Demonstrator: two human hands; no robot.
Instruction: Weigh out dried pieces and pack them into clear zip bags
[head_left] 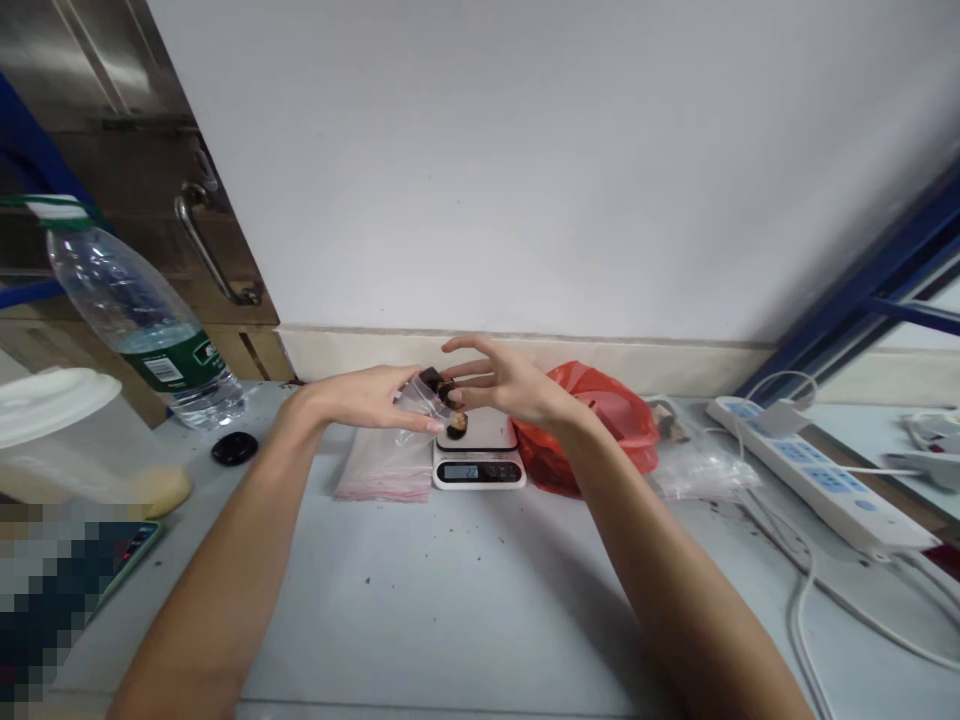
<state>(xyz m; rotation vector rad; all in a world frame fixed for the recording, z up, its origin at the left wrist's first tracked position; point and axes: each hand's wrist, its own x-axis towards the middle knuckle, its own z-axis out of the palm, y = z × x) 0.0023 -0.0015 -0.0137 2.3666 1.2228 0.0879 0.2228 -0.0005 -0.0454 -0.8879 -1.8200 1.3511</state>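
A white digital scale [480, 470] with a lit display stands at the middle of the table. My left hand [371, 398] is closed on a small clear plastic bag [421, 402] at the scale's left edge. Dark brown pieces [456, 426] lie on the scale plate and at the bag's mouth. Over the plate, my right hand [499, 380] has its fingers spread, with a fingertip by the dark pieces. Left of the scale lies a stack of clear bags [386, 468] with pink edges. A red plastic bag [600, 415] sits right of the scale.
A water bottle [157, 310], a black lid [234, 448], a lidded plastic container [67, 440] and a phone [82, 590] are on the left. To the right are a clear bag with pieces [694, 455], a white power strip [817, 475] and cables. A wall rises behind.
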